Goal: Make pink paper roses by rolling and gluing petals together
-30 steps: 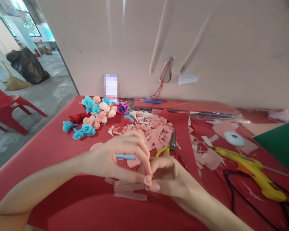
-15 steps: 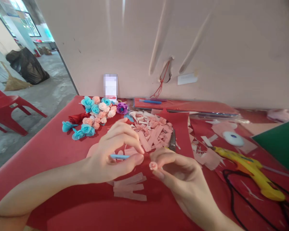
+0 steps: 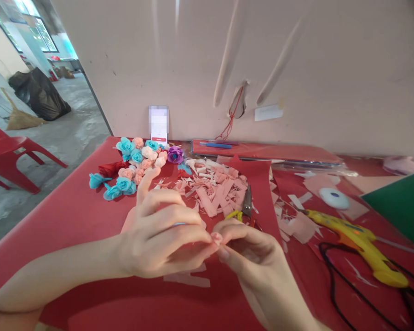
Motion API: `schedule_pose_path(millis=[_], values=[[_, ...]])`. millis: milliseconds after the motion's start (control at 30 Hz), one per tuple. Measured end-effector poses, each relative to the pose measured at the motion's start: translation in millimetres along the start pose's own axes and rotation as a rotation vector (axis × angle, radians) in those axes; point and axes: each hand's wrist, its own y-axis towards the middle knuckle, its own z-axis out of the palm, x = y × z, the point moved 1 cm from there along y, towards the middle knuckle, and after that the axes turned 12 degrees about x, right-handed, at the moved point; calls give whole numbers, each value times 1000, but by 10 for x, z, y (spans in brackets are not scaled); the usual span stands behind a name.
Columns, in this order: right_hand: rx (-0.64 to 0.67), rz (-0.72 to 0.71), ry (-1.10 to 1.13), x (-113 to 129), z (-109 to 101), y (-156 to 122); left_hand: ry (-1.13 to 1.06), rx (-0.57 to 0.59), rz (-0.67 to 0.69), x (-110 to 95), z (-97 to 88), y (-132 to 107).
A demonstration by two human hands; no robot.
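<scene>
Between my two hands is a tiny pink paper rose [image 3: 216, 238]. My right hand [image 3: 262, 259] pinches it from the right with thumb and forefinger. From the left, the thumb and forefinger of my left hand [image 3: 162, 230] close on its other side, the little finger raised. Below the hands lie flat pale pink paper strips [image 3: 189, 279], partly covered by my left hand. Just beyond them is a heap of pink paper scraps [image 3: 221, 188], with scissors [image 3: 247, 202] at its right edge. A blue stick-like thing [image 3: 180, 224] is mostly hidden behind my left fingers.
Finished paper flowers [image 3: 136, 157] in blue, pink, red and purple cluster at the back left. A phone [image 3: 158, 131] leans on the wall behind them. At right lie a yellow glue gun [image 3: 359, 236] with black cord, a white oval object [image 3: 334, 198] and a green sheet [image 3: 403, 209].
My left hand has moved right and turned, its fingertips now meeting the rose. My right hand has shifted slightly left and still pinches it. More of the scissors shows.
</scene>
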Motion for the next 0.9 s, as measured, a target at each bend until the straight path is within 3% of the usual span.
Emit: schedule_pose_path(millis=[200,367,700,900], values=[[4,17,10,-43,-22,3,-16,26,-7,11,4,10],[-6,49,12,-54,-11,-26,10,-40,-49,-34,18,5],[26,-62,-112,-14,4,-50,31,-107,-35,-76,37,-47],[11,-85,-143,-7,19,-52,39,-54,-73,-99,15,-16]])
